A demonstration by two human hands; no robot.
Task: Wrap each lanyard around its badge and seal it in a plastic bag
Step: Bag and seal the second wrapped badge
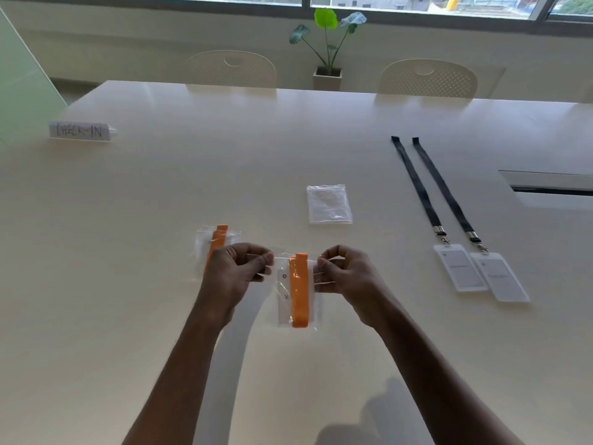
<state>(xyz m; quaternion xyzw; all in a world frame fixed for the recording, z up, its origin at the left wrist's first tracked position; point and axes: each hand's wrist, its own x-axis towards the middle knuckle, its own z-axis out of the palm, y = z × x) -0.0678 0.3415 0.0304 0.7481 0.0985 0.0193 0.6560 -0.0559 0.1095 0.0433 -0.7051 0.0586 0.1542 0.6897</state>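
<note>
A clear plastic bag (296, 303) holds a white badge wrapped in an orange lanyard (299, 290). My left hand (237, 271) pinches the bag's top left corner and my right hand (345, 273) pinches its top right corner, above the white table (192, 175). Behind my left hand lies a second bagged badge with an orange lanyard (215, 244), partly hidden. A stack of empty plastic bags (329, 204) lies further back. To the right, two black lanyards (426, 191) lie stretched out, each clipped to a white badge (460, 268), the other badge (500, 277) beside it.
A folded paper sign reading CHECK-IN (80, 132) stands at the far left. A cable slot (548, 187) is cut into the table at the right. Two cream chairs (231, 69) and a potted plant (328, 53) stand beyond the far edge.
</note>
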